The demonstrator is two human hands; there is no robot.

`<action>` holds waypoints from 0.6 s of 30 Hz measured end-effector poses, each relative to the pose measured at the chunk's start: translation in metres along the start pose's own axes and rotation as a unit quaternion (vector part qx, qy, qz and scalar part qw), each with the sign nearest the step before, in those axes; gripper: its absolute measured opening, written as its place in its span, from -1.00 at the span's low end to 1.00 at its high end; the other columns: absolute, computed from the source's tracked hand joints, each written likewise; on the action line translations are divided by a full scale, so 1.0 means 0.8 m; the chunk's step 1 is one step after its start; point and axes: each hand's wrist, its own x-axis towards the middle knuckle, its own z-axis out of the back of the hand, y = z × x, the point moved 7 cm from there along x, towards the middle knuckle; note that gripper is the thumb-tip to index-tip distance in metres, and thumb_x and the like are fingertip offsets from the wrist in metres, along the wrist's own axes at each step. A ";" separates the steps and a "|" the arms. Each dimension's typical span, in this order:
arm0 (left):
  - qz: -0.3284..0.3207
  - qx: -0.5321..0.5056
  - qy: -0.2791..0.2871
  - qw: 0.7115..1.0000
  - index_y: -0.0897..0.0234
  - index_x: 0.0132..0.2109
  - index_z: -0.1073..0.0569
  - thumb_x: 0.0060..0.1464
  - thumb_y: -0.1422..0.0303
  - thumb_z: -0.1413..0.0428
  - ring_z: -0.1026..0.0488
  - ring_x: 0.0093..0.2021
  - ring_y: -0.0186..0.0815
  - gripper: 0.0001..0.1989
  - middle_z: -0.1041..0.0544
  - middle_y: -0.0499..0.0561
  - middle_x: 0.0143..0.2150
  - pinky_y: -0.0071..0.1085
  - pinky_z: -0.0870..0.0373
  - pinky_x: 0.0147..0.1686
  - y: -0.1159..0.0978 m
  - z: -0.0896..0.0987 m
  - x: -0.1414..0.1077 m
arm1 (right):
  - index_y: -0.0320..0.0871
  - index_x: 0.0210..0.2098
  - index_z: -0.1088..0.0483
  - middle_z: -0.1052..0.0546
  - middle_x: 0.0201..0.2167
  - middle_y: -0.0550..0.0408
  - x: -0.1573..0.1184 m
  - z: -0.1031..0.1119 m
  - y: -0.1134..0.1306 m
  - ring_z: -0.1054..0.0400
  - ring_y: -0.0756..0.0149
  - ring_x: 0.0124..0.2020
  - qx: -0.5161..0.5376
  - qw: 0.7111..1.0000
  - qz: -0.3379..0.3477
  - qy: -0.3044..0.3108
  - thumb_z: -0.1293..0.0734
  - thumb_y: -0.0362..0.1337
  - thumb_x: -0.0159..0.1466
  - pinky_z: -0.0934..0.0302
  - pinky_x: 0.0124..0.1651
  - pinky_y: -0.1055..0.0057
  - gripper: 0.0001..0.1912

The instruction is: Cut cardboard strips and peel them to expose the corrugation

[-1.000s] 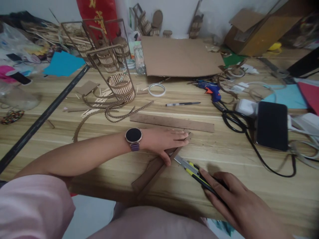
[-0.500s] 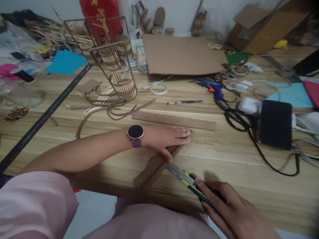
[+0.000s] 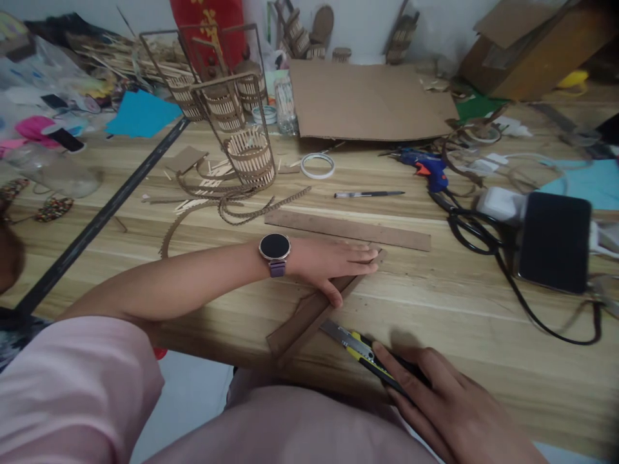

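Note:
My left hand, with a watch on its wrist, lies flat with fingers stretched over narrow brown cardboard strips placed slantwise near the table's front edge. Its thumb presses on the strips; how many are stacked there I cannot tell. My right hand is closed round a yellow-and-black utility knife, index finger along its top. The bared blade points up-left, its tip at the strips' right edge, below my left thumb. Just beyond my left fingers lies another long cardboard strip.
Behind are stick-and-cardboard baskets, a tape roll, a pen and a large cardboard sheet. To the right lie a blue glue gun, its looped black cable and a black device. A black strip crosses the left side.
The knife's tip has slid a short way toward me and leftward along the strips' edge. My left hand stays pressed in place. The whole view has shifted slightly.

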 end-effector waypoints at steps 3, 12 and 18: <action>-0.005 0.022 0.000 1.000 0.44 0.48 -0.14 0.16 0.03 -0.28 0.15 0.57 -0.07 -0.06 0.09 0.24 0.57 -0.29 0.20 0.51 0.000 0.001 0.001 | -0.08 0.30 -0.39 -0.60 -0.18 -0.06 0.012 0.005 0.000 -0.60 0.22 -0.21 -0.005 1.000 0.018 -0.016 -0.14 -0.23 0.50 -0.50 -0.26 0.43 -0.55; 0.010 0.080 0.000 0.997 0.16 0.45 -0.25 0.20 0.06 -0.26 0.08 0.55 0.02 -0.23 -0.05 0.13 0.55 -0.13 0.11 0.49 0.014 0.017 0.019 | -0.14 0.23 -0.44 -0.56 -0.22 -0.03 0.035 0.013 -0.014 -0.58 0.26 -0.23 0.006 0.997 0.041 -0.065 -0.14 -0.22 0.50 -0.49 -0.25 0.45 -0.58; -0.006 0.140 -0.025 0.990 0.03 0.27 -0.51 0.32 0.22 -0.17 -0.22 0.43 0.03 -0.59 -0.24 0.13 0.47 -0.12 -0.14 0.40 -0.004 0.025 0.014 | -0.19 0.20 -0.44 -0.54 -0.23 -0.04 0.038 0.016 -0.019 -0.58 0.29 -0.25 -0.015 0.995 0.054 -0.080 -0.11 -0.22 0.51 -0.49 -0.25 0.46 -0.59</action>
